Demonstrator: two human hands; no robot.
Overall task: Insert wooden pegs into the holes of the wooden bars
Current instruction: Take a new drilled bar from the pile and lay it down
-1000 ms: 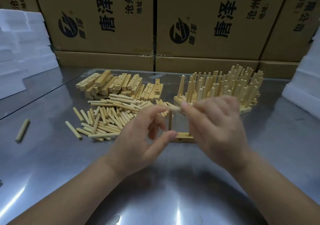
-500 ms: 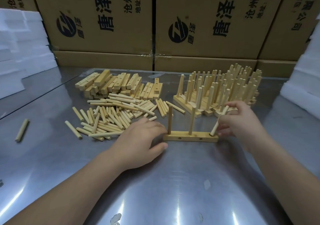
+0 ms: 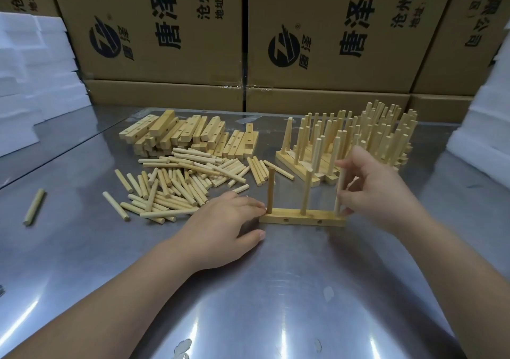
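Note:
A wooden bar (image 3: 302, 218) lies flat at mid-table with three pegs standing in it. My left hand (image 3: 220, 227) holds the bar's left end between fingertips and thumb, next to the left peg (image 3: 270, 190). The middle peg (image 3: 306, 191) stands free. My right hand (image 3: 378, 186) pinches the right peg (image 3: 340, 193), which stands almost upright in the bar's right end. A heap of loose pegs (image 3: 179, 190) lies to the left, with a pile of bare bars (image 3: 190, 136) behind it.
Finished bars with upright pegs (image 3: 358, 140) are crowded at the back right. One stray peg (image 3: 34, 206) lies far left. Cardboard boxes (image 3: 165, 41) wall the back; white foam blocks (image 3: 30, 88) stand at both sides. The metal table (image 3: 276, 303) is bare near me.
My right hand carried a peg to the bar's right end and stood it from tilted to nearly upright. My left hand dropped to the table and took the bar's left end.

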